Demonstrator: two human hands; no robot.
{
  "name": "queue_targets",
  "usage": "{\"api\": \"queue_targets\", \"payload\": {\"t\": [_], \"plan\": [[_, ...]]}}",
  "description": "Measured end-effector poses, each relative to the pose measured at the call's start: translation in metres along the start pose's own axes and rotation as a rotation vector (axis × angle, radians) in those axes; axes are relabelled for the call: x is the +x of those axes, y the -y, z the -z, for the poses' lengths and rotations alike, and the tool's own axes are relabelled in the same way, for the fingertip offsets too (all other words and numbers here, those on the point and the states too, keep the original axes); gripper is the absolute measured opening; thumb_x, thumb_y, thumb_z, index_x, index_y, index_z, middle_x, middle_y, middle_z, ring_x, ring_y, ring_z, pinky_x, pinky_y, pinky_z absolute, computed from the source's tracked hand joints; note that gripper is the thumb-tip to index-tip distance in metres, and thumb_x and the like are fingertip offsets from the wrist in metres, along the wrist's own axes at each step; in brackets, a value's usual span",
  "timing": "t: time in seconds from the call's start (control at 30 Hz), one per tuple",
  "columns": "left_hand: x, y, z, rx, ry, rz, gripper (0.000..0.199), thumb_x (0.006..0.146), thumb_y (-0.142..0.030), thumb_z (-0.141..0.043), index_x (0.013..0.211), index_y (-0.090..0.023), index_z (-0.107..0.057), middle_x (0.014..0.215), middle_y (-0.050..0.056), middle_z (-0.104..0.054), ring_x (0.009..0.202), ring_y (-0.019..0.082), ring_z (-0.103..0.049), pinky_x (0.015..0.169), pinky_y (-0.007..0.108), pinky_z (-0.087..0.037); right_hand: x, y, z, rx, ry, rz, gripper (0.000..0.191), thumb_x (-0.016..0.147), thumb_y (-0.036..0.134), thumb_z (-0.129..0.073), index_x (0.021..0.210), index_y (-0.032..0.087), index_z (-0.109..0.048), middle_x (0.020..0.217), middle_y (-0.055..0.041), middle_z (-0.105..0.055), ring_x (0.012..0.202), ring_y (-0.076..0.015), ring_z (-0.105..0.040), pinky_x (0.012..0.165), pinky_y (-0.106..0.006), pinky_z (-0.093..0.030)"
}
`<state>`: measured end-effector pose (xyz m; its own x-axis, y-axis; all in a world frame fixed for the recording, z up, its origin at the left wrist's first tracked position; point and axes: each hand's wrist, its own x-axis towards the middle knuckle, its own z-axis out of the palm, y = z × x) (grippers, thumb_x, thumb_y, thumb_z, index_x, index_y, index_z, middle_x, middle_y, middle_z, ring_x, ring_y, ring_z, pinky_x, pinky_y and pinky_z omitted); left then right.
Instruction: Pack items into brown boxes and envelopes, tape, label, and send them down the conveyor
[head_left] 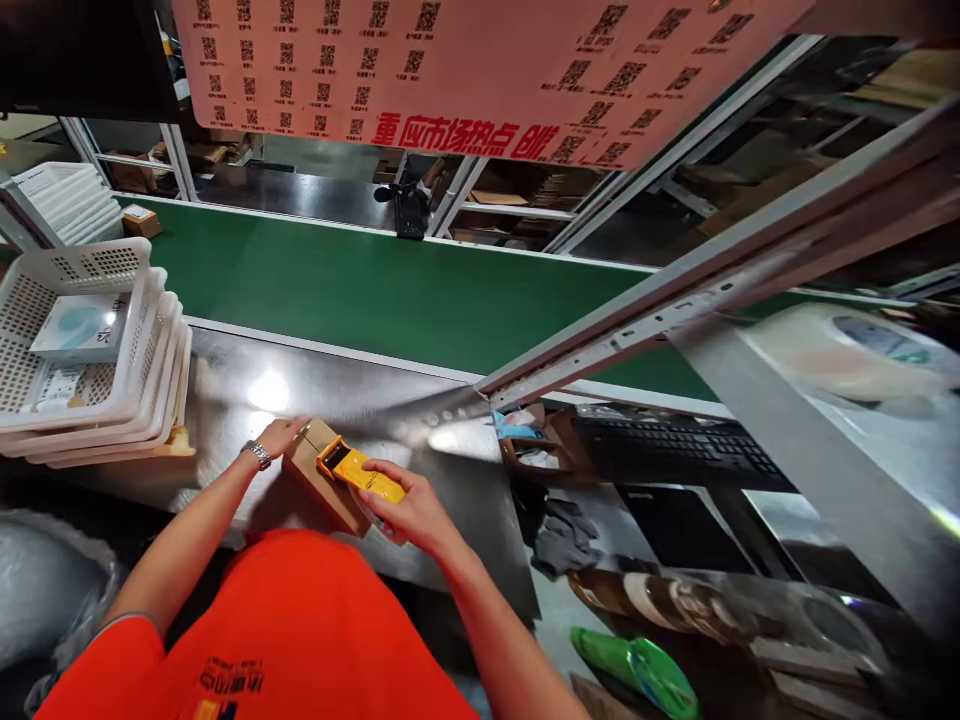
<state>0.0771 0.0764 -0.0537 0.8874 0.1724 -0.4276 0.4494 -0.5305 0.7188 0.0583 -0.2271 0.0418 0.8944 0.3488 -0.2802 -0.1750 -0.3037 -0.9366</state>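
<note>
Steel tabletop, near edge: brown carton. Right hand closed round yellow tape dispenser on carton. Left hand at its far-left corner, fingers partly curled; grip unclear. Pink board reads "市场热点".

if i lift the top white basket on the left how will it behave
The top white basket looks like moulded plastic, so it should stay fairly stiff. Its holed walls suggest it is light for its size. The white box inside has room around it and might slide if the basket tilts.
</note>
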Motion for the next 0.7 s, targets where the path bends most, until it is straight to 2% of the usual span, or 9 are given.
{"api": "queue_targets", "payload": {"t": [0.1, 0.17, 0.27, 0.37, 0.43, 0.47, 0.53, 0.63, 0.7], "plan": [[-0.007, -0.01, -0.01, 0.134, 0.067, -0.016, 0.064, 0.108, -0.067, -0.049, 0.068, -0.021, -0.071, 0.081, 0.016, -0.08, 0.093, 0.033, -0.079, 0.089, 0.038, -0.057, -0.003, 0.005, 0.002, 0.01, 0.028, -0.08, 0.053, 0.069, 0.044, -0.092, 0.116, 0.021, -0.089, 0.082, -0.0026, -0.082, 0.062, -0.0175, -0.067, 0.053, -0.026, -0.053], [-0.011, -0.012, -0.013, 0.214, 0.071, -0.019, 0.066, 0.11, -0.065, -0.045, 0.068, -0.021, -0.071, 0.089, 0.021, -0.081, 0.101, 0.037, -0.08, 0.095, 0.042, -0.057, -0.015, 0.006, 0.015, 0.003, 0.019, -0.094, 0.052, 0.066, 0.043, -0.093, 0.114, 0.021, -0.091, 0.085, -0.0045, -0.084, 0.064, -0.0189, -0.07, 0.054, -0.027, -0.055], [-0.014, -0.01, -0.011, 0.28, 0.085, -0.028, 0.067, 0.113, -0.063, -0.039, 0.075, -0.02, -0.073, 0.102, 0.025, -0.083, 0.113, 0.041, -0.08, 0.101, 0.045, -0.056, -0.051, 0.001, 0.061, -0.063, -0.008, -0.122, 0.046, 0.063, 0.04, -0.095, 0.105, 0.02, -0.094, 0.089, -0.0087, -0.087, 0.065, -0.0227, -0.073, 0.054, -0.03, -0.058], [-0.014, -0.01, -0.01, 0.324, 0.103, -0.029, 0.068, 0.114, -0.061, -0.037, 0.078, -0.019, -0.076, 0.101, 0.025, -0.083, 0.112, 0.041, -0.08, 0.102, 0.045, -0.056, -0.094, -0.014, 0.116, -0.186, 0.01, -0.205, 0.04, 0.064, 0.035, -0.095, 0.101, 0.022, -0.096, 0.086, -0.0088, -0.087, 0.062, -0.0241, -0.073, 0.053, -0.03, -0.057], [-0.013, -0.01, -0.012, 0.342, 0.106, -0.034, 0.069, 0.115, -0.06, -0.036, 0.081, -0.017, -0.078, 0.102, 0.025, -0.083, 0.112, 0.041, -0.08, 0.103, 0.046, -0.056, -0.11, -0.027, 0.136, -0.237, 0.052, -0.268, 0.037, 0.064, 0.032, -0.093, 0.1, 0.023, -0.096, 0.081, -0.0068, -0.086, 0.059, -0.0225, -0.071, 0.049, -0.028, -0.053], [-0.013, -0.011, -0.013, 0.347, 0.103, -0.038, 0.07, 0.116, -0.059, -0.035, 0.084, -0.016, -0.079, 0.103, 0.026, -0.083, 0.113, 0.041, -0.079, 0.103, 0.046, -0.055, -0.11, -0.034, 0.137, -0.242, 0.076, -0.291, 0.036, 0.065, 0.03, -0.091, 0.1, 0.022, -0.096, 0.077, -0.0058, -0.085, 0.056, -0.0213, -0.069, 0.047, -0.027, -0.05], [-0.014, -0.011, -0.013, 0.356, 0.093, -0.043, 0.069, 0.117, -0.057, -0.035, 0.086, -0.016, -0.08, 0.103, 0.026, -0.082, 0.114, 0.041, -0.078, 0.105, 0.047, -0.054, -0.096, -0.05, 0.122, -0.22, 0.106, -0.294, 0.037, 0.065, 0.027, -0.088, 0.1, 0.021, -0.095, 0.073, -0.0036, -0.083, 0.052, -0.0189, -0.065, 0.044, -0.025, -0.045], [-0.015, -0.012, -0.012, 0.36, 0.076, -0.04, 0.064, 0.116, -0.055, -0.039, 0.081, -0.018, -0.078, 0.093, 0.022, -0.081, 0.109, 0.039, -0.077, 0.105, 0.046, -0.055, -0.05, -0.071, 0.079, -0.233, 0.099, -0.228, 0.031, 0.069, 0.026, -0.084, 0.098, 0.021, -0.092, 0.064, 0.0012, -0.077, 0.047, -0.0163, -0.061, 0.045, -0.025, -0.042], [-0.017, -0.012, -0.012, 0.348, 0.059, -0.04, 0.063, 0.117, -0.053, -0.039, 0.077, -0.019, -0.075, 0.087, 0.02, -0.079, 0.106, 0.038, -0.077, 0.104, 0.047, -0.055, -0.018, -0.084, 0.056, -0.298, 0.026, -0.167, 0.027, 0.067, 0.022, -0.085, 0.094, 0.022, -0.09, 0.058, 0.0043, -0.07, 0.049, -0.0158, -0.061, 0.052, -0.026, -0.043]]}}
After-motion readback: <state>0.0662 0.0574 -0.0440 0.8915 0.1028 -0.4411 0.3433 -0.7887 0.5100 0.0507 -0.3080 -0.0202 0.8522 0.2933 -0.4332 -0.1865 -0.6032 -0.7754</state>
